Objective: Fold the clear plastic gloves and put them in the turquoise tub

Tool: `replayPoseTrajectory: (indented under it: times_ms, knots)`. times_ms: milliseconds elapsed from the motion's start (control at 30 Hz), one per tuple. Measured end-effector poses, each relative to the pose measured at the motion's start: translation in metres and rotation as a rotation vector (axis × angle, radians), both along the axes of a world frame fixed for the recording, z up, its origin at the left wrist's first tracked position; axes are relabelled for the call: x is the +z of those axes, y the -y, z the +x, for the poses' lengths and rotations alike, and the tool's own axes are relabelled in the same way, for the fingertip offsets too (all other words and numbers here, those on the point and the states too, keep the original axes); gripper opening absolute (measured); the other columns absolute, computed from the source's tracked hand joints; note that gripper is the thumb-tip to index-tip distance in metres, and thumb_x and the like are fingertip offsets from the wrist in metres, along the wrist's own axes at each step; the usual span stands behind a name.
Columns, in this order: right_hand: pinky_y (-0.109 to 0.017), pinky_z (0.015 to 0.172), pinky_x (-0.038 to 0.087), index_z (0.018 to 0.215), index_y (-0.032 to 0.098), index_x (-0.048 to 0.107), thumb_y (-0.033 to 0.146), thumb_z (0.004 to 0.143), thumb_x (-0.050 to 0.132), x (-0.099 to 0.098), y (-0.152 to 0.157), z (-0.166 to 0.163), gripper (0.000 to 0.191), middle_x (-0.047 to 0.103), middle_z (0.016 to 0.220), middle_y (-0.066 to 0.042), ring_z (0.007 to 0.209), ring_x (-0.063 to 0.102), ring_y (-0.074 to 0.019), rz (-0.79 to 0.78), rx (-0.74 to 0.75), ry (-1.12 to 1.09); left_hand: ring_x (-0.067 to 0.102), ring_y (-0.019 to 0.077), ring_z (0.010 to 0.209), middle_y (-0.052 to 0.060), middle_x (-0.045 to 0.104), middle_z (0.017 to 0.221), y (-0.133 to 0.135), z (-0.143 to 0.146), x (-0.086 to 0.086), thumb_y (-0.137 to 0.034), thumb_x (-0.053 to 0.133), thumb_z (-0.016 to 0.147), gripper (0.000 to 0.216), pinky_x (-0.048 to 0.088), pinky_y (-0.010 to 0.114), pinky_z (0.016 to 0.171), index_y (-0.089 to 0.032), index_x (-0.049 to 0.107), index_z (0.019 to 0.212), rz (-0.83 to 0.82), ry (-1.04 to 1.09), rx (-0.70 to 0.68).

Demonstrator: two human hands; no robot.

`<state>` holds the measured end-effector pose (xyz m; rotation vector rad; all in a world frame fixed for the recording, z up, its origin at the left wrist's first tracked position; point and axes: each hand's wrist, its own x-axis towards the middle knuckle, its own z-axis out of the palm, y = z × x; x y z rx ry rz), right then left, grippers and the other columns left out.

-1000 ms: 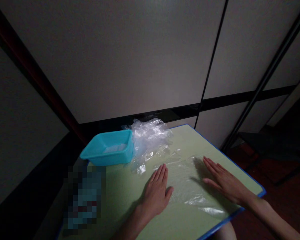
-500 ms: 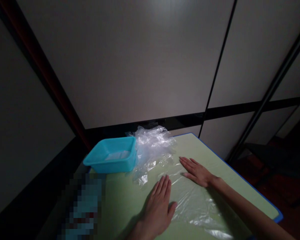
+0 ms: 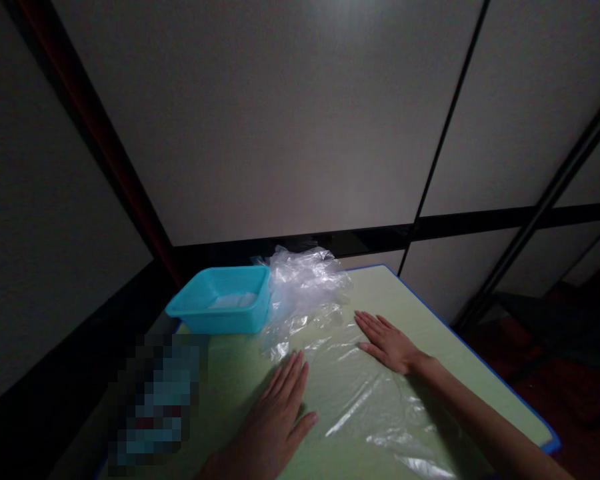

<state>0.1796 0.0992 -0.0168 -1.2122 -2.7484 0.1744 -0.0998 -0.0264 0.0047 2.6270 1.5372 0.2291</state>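
Observation:
A clear plastic bag (image 3: 353, 400) lies spread out and creased on the light green tabletop. My right hand (image 3: 387, 343) rests flat on its far right part, fingers stretched out and pointing left and away. Toward the bag's left side, my left hand (image 3: 283, 410) is laid palm down with fingers straight and thumb apart. Whether its palm touches plastic or bare table cannot be made out. Beyond both hands sits a heap of crumpled clear plastic bags (image 3: 307, 283), close against a turquoise basin.
The turquoise plastic basin (image 3: 220, 323) stands at the table's far left with something flat and whitish inside. A pixelated patch hides the left side. The table (image 3: 375, 283) has a blue edge. Pale cabinet doors (image 3: 280, 133) rise behind it, and a dark chair-like shape (image 3: 560, 327) is at right.
My left hand has slid left across the surface, away from my right hand. More of the flattened bag shows between them. My right hand has stayed nearly in place.

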Motion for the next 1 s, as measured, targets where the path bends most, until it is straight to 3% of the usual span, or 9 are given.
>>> replayPoseTrajectory:
  times_ms: [100, 167, 267, 333, 467, 767, 900, 1000]
  knots:
    - [-0.04, 0.106, 0.016, 0.139, 0.015, 0.017, 0.052, 0.089, 0.019, 0.0, 0.0, 0.0, 0.062, 0.019, 0.143, -0.009, 0.131, 0.014, -0.0191, 0.004, 0.001, 0.012, 0.012, 0.0211, 0.131, 0.011, 0.012, 0.143, -0.018, 0.039, 0.016, -0.039, 0.028, 0.091, 0.056, 0.025, 0.034, 0.104, -0.008, 0.018, 0.137, 0.014, 0.032, -0.058]
    - [-0.04, 0.106, 0.017, 0.138, 0.013, 0.018, 0.05, 0.089, 0.018, -0.001, 0.0, 0.0, 0.061, 0.018, 0.143, -0.009, 0.131, 0.013, -0.0187, 0.006, -0.002, 0.023, 0.01, 0.0214, 0.131, 0.013, 0.014, 0.143, -0.035, 0.071, 0.017, -0.035, 0.029, 0.091, 0.055, 0.022, 0.034, 0.105, -0.004, 0.021, 0.135, 0.024, 0.041, -0.081]
    - [-0.041, 0.106, 0.017, 0.138, 0.015, 0.019, 0.047, 0.09, 0.017, -0.003, -0.001, 0.0, 0.057, 0.018, 0.143, -0.008, 0.131, 0.014, -0.0181, 0.015, 0.002, 0.026, 0.011, 0.0224, 0.131, 0.016, 0.018, 0.141, -0.057, 0.107, 0.001, -0.036, 0.025, 0.091, 0.056, 0.018, 0.035, 0.107, 0.0, 0.023, 0.134, 0.057, 0.064, -0.059]
    - [-0.041, 0.106, 0.017, 0.138, 0.017, 0.018, 0.045, 0.091, 0.018, -0.004, -0.001, 0.001, 0.055, 0.018, 0.143, -0.007, 0.131, 0.014, -0.0179, 0.024, 0.006, 0.021, 0.013, 0.0235, 0.131, 0.017, 0.02, 0.14, -0.064, 0.114, -0.015, -0.043, 0.025, 0.09, 0.061, 0.018, 0.035, 0.107, 0.001, 0.026, 0.132, 0.063, 0.054, -0.035]
    - [-0.04, 0.106, 0.018, 0.139, 0.018, 0.016, 0.045, 0.091, 0.019, -0.006, -0.002, 0.002, 0.055, 0.018, 0.143, -0.007, 0.131, 0.014, -0.0178, 0.033, 0.013, 0.005, 0.011, 0.0226, 0.131, 0.015, 0.02, 0.141, -0.063, 0.098, -0.03, -0.05, 0.023, 0.089, 0.065, 0.017, 0.036, 0.107, -0.003, 0.026, 0.134, 0.106, 0.052, -0.022]
    - [-0.042, 0.105, 0.018, 0.139, 0.02, 0.014, 0.046, 0.091, 0.02, -0.006, -0.002, 0.002, 0.055, 0.018, 0.143, -0.005, 0.131, 0.014, -0.0184, 0.024, 0.006, -0.001, 0.016, 0.0204, 0.13, 0.012, 0.022, 0.141, -0.05, 0.023, -0.024, -0.043, 0.031, 0.089, 0.057, 0.023, 0.036, 0.104, -0.008, 0.026, 0.134, 0.117, -0.016, 0.028]
    - [-0.042, 0.106, 0.015, 0.139, 0.019, 0.013, 0.048, 0.09, 0.02, -0.005, -0.001, 0.001, 0.057, 0.016, 0.144, -0.006, 0.131, 0.012, -0.0176, -0.019, 0.0, -0.015, 0.018, 0.0214, 0.13, 0.014, 0.024, 0.14, -0.047, 0.011, -0.027, -0.042, 0.031, 0.089, 0.057, 0.023, 0.036, 0.104, -0.006, 0.027, 0.133, 0.133, -0.021, 0.054]
    - [-0.043, 0.106, 0.015, 0.139, 0.02, 0.013, 0.051, 0.088, 0.025, -0.004, -0.004, 0.004, 0.061, 0.015, 0.144, -0.006, 0.131, 0.014, -0.0186, -0.124, -0.056, -0.188, 0.02, 0.0222, 0.129, 0.014, 0.025, 0.139, -0.047, 0.011, -0.027, -0.043, 0.033, 0.088, 0.058, 0.024, 0.036, 0.104, -0.006, 0.028, 0.132, 0.144, -0.012, 0.061]
